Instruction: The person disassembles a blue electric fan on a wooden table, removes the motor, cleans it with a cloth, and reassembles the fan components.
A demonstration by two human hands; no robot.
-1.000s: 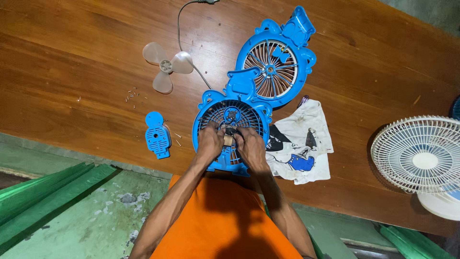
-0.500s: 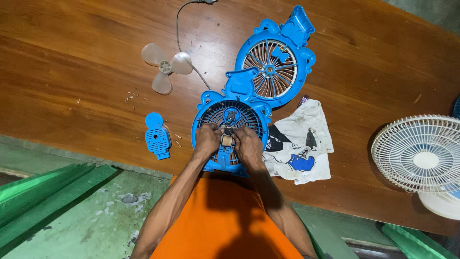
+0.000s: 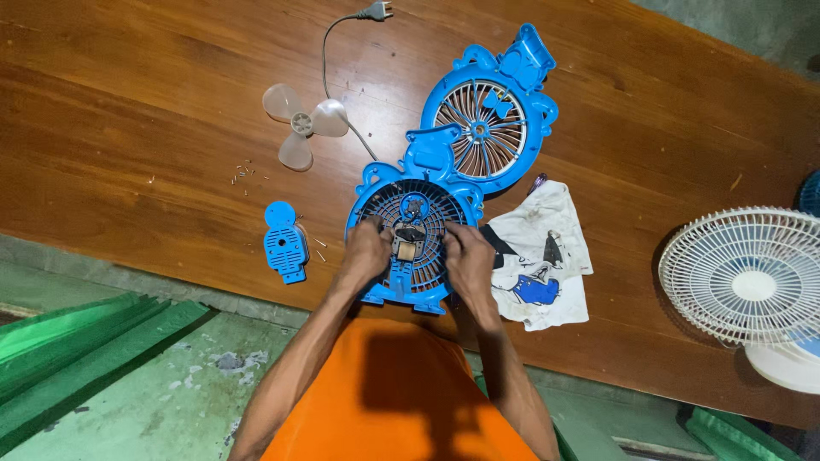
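Blue plastic fills the middle of our view: the rear fan housing (image 3: 410, 243), with its round grille, lies flat on the wooden table (image 3: 128, 111) at the near edge, just in front of our orange-clad lap. Our left hand (image 3: 366, 253) rests on the left side of the grille, fingers curled down onto the small motor (image 3: 407, 248) at the centre. Our right hand (image 3: 468, 260) presses on the right side, thumb and fingers closing on the same motor from the other flank, so both hands pinch it between them.

Compared with half a second ago, little has changed: both hands stay on the motor in the same spots and the housing has not shifted on the table. Only the view itself has drifted a touch.

Touching the housing's far edge lies the blue front guard (image 3: 491, 119), face up with its radial ribs showing. To the far left of that sits the translucent three-blade propeller (image 3: 301, 125), beside a grey power cord (image 3: 329, 60) that runs from the plug towards the housing. A small blue cover plate (image 3: 284, 242) lies just left of our left hand, with loose screws (image 3: 244, 172) scattered near it. A stained white rag (image 3: 540, 253) lies just right of our right hand, and a white table fan (image 3: 750, 286) stands well apart at the right edge.
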